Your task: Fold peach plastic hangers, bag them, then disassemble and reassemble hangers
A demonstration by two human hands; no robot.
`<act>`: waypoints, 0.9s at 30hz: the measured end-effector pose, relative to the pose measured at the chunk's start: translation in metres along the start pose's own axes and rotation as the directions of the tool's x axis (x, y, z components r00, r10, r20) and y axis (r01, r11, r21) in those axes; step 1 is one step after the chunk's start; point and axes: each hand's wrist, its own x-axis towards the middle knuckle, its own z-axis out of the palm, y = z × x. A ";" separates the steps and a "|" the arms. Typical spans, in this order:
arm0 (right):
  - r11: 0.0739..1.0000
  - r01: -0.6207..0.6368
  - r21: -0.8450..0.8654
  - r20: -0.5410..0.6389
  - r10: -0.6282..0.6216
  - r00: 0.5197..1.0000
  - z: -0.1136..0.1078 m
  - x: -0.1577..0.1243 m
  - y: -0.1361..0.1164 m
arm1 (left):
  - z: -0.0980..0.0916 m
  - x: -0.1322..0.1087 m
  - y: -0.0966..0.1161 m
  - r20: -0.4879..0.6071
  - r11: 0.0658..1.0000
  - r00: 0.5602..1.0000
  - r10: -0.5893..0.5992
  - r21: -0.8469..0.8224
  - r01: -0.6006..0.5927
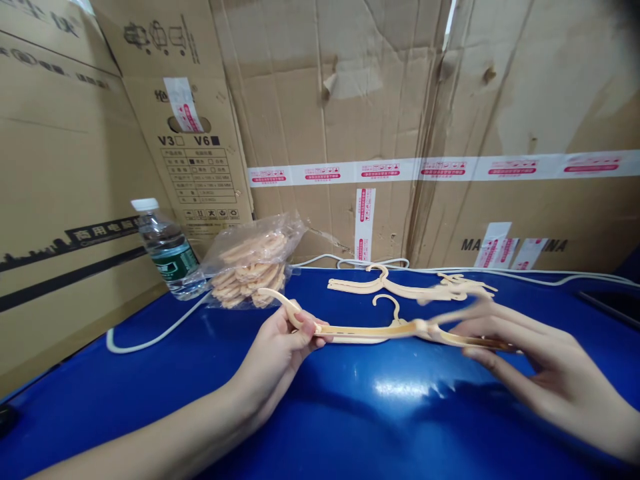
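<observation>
My left hand (285, 343) pinches one end of a cream plastic folding hanger (370, 329) between thumb and fingers, and a curved tip pokes up past the thumb. The other end lies between the thumb and fingers of my right hand (545, 367), smeared a little by motion. The piece is held above the blue table (350, 427). Just behind it, partly hidden, lies another hanger with its hook (387, 303) showing. Farther back a hanger (360, 287) rests flat, with small cream pieces (465, 283) at its right end.
A clear plastic bag (250, 260) full of cream hanger parts sits at the back left. Beside it stands a water bottle (167, 250) with a white cap. A white cable (165, 330) runs along the table. Cardboard boxes (320, 120) wall the back and left. A dark flat object (610, 307) lies at right.
</observation>
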 end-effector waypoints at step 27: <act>0.903 -0.428 0.030 0.467 0.366 0.805 -0.003 0.002 0.005 | 0.003 -0.032 -0.044 0.898 -0.169 0.316 0.305 0.377 -0.911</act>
